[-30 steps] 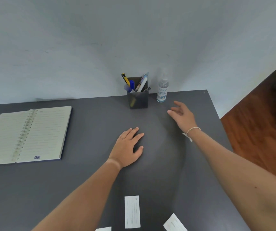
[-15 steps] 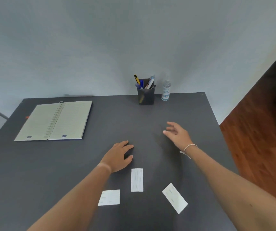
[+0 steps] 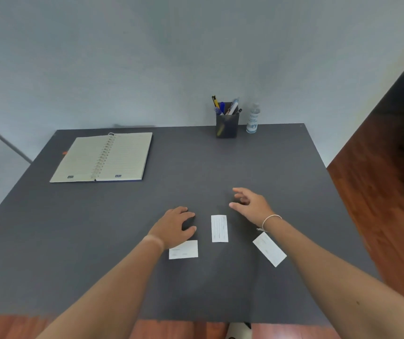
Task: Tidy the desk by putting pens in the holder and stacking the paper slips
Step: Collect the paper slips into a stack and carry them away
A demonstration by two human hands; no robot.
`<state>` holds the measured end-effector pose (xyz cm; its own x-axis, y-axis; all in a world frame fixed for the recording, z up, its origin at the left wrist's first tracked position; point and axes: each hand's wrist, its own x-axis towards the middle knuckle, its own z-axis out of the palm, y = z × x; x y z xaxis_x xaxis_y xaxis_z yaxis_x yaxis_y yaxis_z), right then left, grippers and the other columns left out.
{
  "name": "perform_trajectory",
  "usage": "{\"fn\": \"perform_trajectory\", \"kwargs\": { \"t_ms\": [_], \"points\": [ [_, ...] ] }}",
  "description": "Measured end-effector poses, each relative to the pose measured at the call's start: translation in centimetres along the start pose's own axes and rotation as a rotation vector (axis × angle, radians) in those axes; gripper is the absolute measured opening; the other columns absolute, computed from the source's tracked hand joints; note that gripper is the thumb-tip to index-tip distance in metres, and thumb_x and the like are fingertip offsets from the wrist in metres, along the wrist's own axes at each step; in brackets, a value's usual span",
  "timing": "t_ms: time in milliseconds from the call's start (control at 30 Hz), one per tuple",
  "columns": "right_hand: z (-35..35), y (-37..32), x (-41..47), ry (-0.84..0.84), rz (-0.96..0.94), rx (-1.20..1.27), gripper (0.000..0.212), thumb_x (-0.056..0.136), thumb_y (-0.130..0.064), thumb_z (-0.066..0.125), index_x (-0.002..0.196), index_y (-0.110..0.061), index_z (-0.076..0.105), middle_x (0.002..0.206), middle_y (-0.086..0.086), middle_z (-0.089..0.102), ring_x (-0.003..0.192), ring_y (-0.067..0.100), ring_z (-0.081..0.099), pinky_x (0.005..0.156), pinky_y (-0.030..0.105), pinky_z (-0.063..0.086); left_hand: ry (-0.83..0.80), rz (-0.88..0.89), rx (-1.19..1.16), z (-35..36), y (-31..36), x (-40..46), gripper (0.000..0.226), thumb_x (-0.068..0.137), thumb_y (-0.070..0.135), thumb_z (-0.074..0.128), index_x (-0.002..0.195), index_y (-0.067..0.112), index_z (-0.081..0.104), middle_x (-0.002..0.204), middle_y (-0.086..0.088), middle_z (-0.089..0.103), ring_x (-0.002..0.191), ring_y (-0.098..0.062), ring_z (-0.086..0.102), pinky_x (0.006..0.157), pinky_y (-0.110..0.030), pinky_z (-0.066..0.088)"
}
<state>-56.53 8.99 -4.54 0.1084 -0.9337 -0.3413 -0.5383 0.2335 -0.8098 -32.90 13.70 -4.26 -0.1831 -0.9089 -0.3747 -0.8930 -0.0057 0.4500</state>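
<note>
Near the desk's (image 3: 220, 167) front, both hands have drawn back from the holder (image 3: 227, 124): left hand (image 3: 175, 227) and right hand (image 3: 251, 205) flank the middle slip (image 3: 219, 228), fingers loosely spread, empty.

Three slips (image 3: 219, 228) apart (pens (image 3: 228, 108) upright in holder (image 3: 227, 126))

Small "AIG" marks sit at the bottom of both notebook (image 3: 103, 157) pages (bottle (image 3: 252, 118) label unreadable).

Both empty hands, left (image 3: 174, 227) and right (image 3: 251, 204), flank the middle paper slip (image 3: 219, 228) on the desk (image 3: 74, 241).
</note>
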Motion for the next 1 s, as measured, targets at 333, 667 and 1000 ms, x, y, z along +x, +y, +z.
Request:
{"fn": "perform_trajectory", "kwargs": {
  "t_ms": [333, 667, 1000],
  "points": [
    [5.6, -1.2, -5.2, -0.156, -0.065, -0.507, 0.065, 0.086, -0.026, 0.060, 0.144, -0.026, 0.031, 0.153, -0.007, 0.031, 0.142, 0.014, 0.024, 0.115, 0.029, 0.022, -0.053, 0.131, 0.134, 0.9, -2.5, -4.4, 0.063, 0.077, 0.045, 0.064, 0.134, 0.025, 0.046, 0.144, 0.006, 0.037, 0.131, -0.019, 0.033, 0.109, -0.031, 0.032],
    [7.7, -1.3, -7.9, -0.072, -0.018, -0.626, 0.068, 0.086, -0.019, 0.059, 0.145, -0.025, 0.026, 0.149, -0.001, 0.033, 0.136, 0.022, 0.031, 0.109, 0.034, 0.033, 0.003, 0.169, 0.154, 1.9, -4.1, -6.2, 0.041, 0.090, 0.027, 0.051, 0.130, 0.016, 0.049, 0.126, -0.003, 0.049, 0.117, -0.023, 0.045, 0.100, -0.035, 0.040],
    [8.2, -1.3, -8.5, -0.071, -0.038, -0.717, 0.068, 0.086, -0.015, 0.056, 0.146, -0.022, 0.023, 0.143, 0.004, 0.037, 0.129, 0.026, 0.035, 0.101, 0.033, 0.037, 0.076, 0.119, 0.207, 2.4, -3.5, -6.9, 0.039, 0.091, 0.022, 0.045, 0.130, 0.021, 0.047, 0.123, -0.002, 0.051, 0.114, -0.023, 0.046, 0.089, -0.035, 0.046]
  ]
}}
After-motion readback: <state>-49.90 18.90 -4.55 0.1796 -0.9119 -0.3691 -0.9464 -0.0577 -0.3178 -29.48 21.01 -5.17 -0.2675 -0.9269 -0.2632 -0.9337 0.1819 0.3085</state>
